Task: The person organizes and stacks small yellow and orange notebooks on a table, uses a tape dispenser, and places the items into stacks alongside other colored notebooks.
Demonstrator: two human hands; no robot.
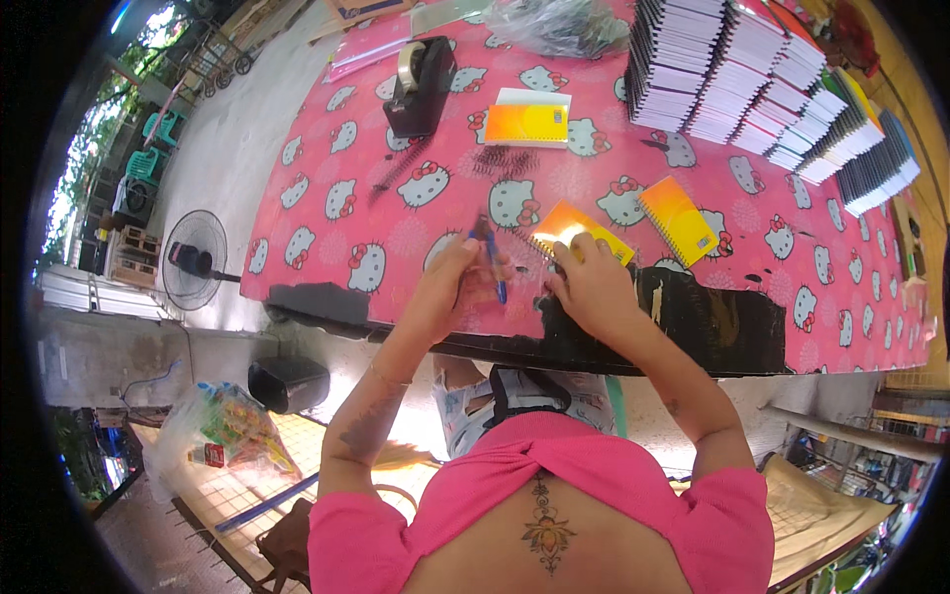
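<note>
Head view, pink cartoon-cat table cover (pixel 346 213). Left hand (pixel 450 282): fingers curled around blue-handled tool (pixel 492 259), tip toward table. Right hand (pixel 592 287): fingers pressed flat on orange spiral notebook (pixel 576 232) at near table edge. Nearby: second orange notebook (pixel 678 220), yellow-orange notebook (pixel 527 121), loose black coils (pixel 505 161), tape dispenser (pixel 421 87), notebook stacks (pixel 762 84). Risk, judged: notebook sliding under light pressure; tool tip slipping off binding, bending coil or nicking fingers.

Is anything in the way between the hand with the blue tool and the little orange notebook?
Nothing visible: the left hand holds the blue tool right beside the orange notebook, which the right hand touches.
</note>
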